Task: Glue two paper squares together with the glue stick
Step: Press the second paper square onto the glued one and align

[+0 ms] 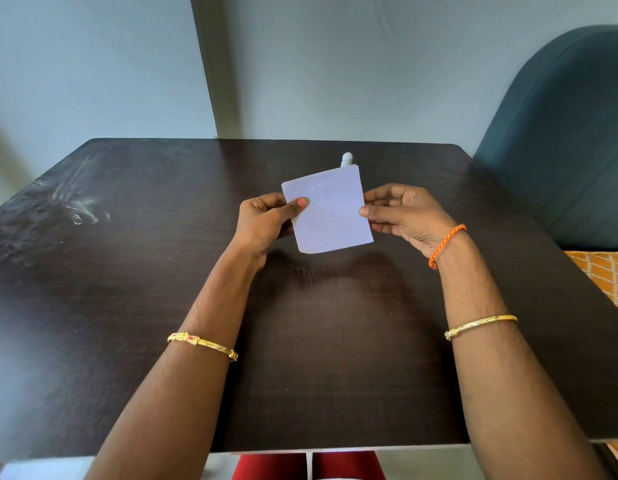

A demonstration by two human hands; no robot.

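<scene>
Fingers (298, 204) on tilted paper squares (330, 216)

Both forearms bare, no sleeves. Left forearm: gold bangle (202, 345) with small red-and-gold ornament, well back from left hand (266, 223). Thumbnail (302, 201) painted pink-red. Right wrist: braided orange thread band (446, 244) just behind right hand (402, 213); plain engraved gold bangle (480, 326) farther back. Red garment (311, 465) over lap.

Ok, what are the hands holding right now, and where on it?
The paper, lifted above the table. The left hand pinches its left edge, thumb on top; the right hand pinches its right edge. Whether it is one square or two cannot be told.
</scene>
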